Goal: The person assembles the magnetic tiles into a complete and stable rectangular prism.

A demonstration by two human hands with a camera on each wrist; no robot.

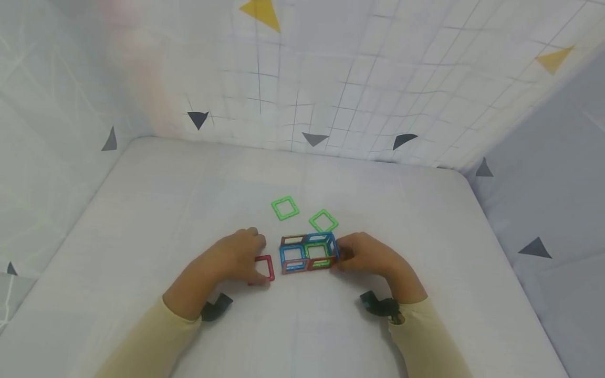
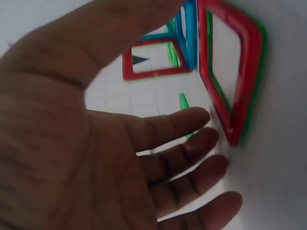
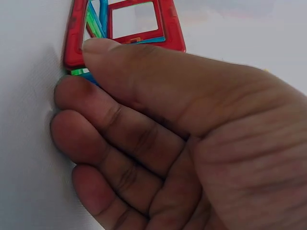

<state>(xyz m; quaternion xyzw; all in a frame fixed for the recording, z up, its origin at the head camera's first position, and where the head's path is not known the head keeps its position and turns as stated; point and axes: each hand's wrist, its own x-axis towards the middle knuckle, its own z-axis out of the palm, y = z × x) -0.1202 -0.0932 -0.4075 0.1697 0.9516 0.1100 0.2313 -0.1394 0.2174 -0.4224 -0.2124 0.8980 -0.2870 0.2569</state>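
Note:
A low box of open-framed magnetic tiles (image 1: 308,264), blue, green and red, stands at the table's middle. My right hand (image 1: 371,254) holds its right end; in the right wrist view, the thumb lies against a red tile (image 3: 176,33) and the other fingers are curled below it. To the left of the box, my left hand (image 1: 236,255) reaches over a loose red square tile (image 1: 271,266) lying flat. In the left wrist view, its fingers (image 2: 165,127) are spread and loosely bent, with that red tile (image 2: 250,48) just past the fingertips.
Two loose green square tiles (image 1: 285,208) (image 1: 323,221) lie flat behind the box. The white-covered table (image 1: 189,178) meets a patterned cloth backdrop (image 1: 331,79) at its far edge. Dark wrist devices (image 1: 217,307) (image 1: 379,304) sit beneath both forearms.

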